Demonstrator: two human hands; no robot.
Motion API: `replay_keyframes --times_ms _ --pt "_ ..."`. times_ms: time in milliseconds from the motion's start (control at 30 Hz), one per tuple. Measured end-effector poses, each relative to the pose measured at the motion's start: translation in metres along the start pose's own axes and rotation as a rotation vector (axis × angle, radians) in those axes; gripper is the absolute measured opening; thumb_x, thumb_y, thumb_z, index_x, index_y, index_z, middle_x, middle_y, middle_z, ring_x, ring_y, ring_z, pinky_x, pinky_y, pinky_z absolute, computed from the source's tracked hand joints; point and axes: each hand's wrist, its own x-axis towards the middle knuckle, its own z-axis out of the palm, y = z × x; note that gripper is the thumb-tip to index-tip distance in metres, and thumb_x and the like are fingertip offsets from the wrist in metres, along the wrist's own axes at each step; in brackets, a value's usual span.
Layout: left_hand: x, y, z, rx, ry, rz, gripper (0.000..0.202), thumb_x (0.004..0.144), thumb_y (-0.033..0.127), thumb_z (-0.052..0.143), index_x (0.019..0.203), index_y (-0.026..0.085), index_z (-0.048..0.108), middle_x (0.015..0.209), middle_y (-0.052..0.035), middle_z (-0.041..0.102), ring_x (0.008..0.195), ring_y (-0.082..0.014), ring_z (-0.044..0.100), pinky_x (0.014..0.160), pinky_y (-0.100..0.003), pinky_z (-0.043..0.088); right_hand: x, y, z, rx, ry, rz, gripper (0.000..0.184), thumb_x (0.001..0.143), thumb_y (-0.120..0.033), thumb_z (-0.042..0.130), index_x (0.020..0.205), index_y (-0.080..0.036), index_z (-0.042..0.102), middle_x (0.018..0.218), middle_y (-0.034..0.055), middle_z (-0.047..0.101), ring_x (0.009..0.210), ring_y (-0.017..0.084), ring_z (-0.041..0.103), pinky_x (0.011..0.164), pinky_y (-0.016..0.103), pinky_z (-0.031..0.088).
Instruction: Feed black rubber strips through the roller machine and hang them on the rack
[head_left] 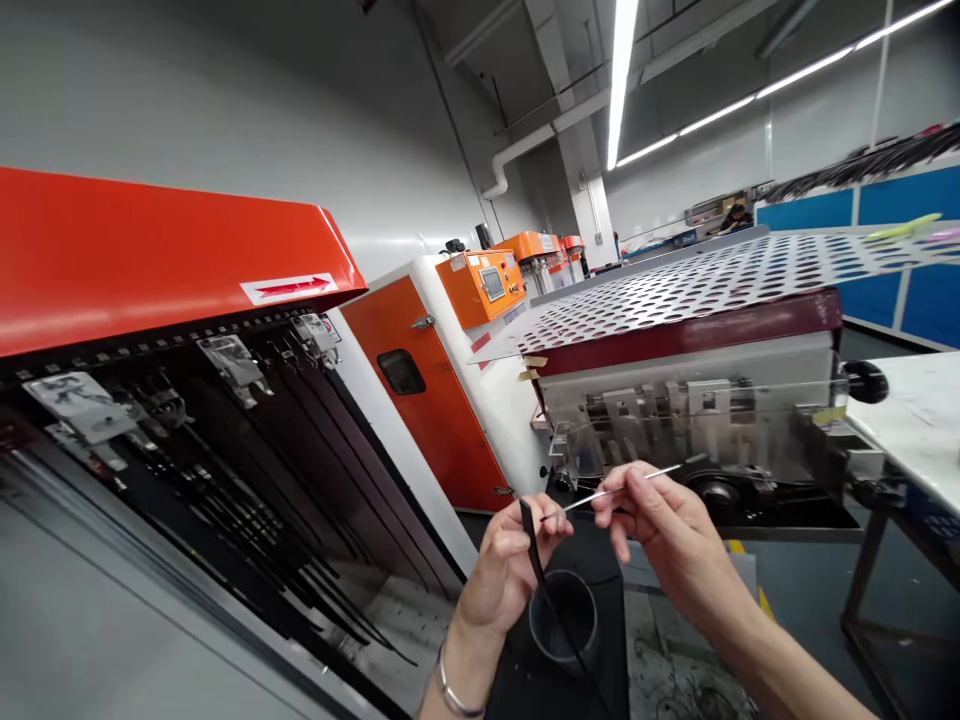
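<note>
My left hand (506, 575) pinches a narrow black strip (534, 540), which hangs down past a black cylindrical cup (562, 615) below the hand. My right hand (660, 525) holds a thin metal rod (619, 491) between its fingertips, with a dark end sticking out to the right. The rod's left tip reaches just above the fingers of my left hand and points at the black strip. A metal bangle (457, 690) circles my left wrist.
At left, a red-topped machine (150, 260) has an open front with several black strips hanging from clips. Ahead stand a perforated metal sheet (697, 285) over a mechanism behind clear plastic, and an orange cabinet (420, 390). A white table (919, 420) is at right; a person (736, 218) is far back.
</note>
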Motion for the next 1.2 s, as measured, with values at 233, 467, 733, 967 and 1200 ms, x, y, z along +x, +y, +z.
replay_keyframes --times_ms 233,467,733,967,1200 --pt "-0.0013 0.0001 0.0085 0.039 -0.029 -0.005 0.007 0.072 0.016 0.054 0.075 0.013 0.060 0.080 -0.0045 0.050 0.084 -0.0194 0.050 0.088 -0.035 0.039 -0.0011 -0.0079 0.0016 -0.007 -0.027 -0.009 0.027 0.092 -0.040 0.057 0.088 -0.017 0.069 0.083 0.0079 0.065 0.070 0.015 0.061 0.048 0.021 0.050" --pt "-0.0006 -0.0004 0.0095 0.046 -0.023 -0.007 0.006 0.069 0.017 0.056 0.074 0.014 0.059 0.079 -0.0047 0.051 0.083 -0.0194 0.048 0.088 -0.036 0.038 -0.0004 -0.0085 0.0029 -0.018 -0.043 0.006 0.026 0.091 -0.041 0.058 0.087 -0.017 0.069 0.082 0.0070 0.064 0.070 0.015 0.061 0.049 0.021 0.049" --pt "-0.0004 0.0000 0.0113 0.091 -0.023 -0.008 0.006 0.067 0.020 0.057 0.070 0.015 0.058 0.077 -0.0043 0.050 0.082 -0.0196 0.048 0.085 -0.034 0.037 0.0005 -0.0069 0.0021 -0.002 -0.057 0.019 0.027 0.091 -0.041 0.058 0.087 -0.017 0.069 0.082 0.0070 0.065 0.070 0.014 0.060 0.049 0.020 0.048" --pt "-0.0008 -0.0016 0.0109 0.064 -0.031 -0.004 0.004 0.066 0.018 0.057 0.069 0.015 0.056 0.077 -0.0052 0.052 0.082 -0.0202 0.048 0.088 -0.036 0.038 0.0032 -0.0070 0.0025 0.003 -0.057 0.016 0.026 0.091 -0.041 0.059 0.086 -0.017 0.069 0.080 0.0069 0.065 0.067 0.013 0.061 0.048 0.020 0.048" --pt "0.0007 -0.0020 0.0104 0.079 -0.037 -0.013 0.007 0.066 0.021 0.060 0.066 0.016 0.055 0.074 -0.0044 0.051 0.080 -0.0193 0.048 0.087 -0.036 0.039 0.0050 -0.0092 0.0047 0.010 -0.032 0.010 0.028 0.089 -0.043 0.060 0.086 -0.016 0.068 0.080 0.0074 0.066 0.067 0.015 0.062 0.047 0.021 0.049"
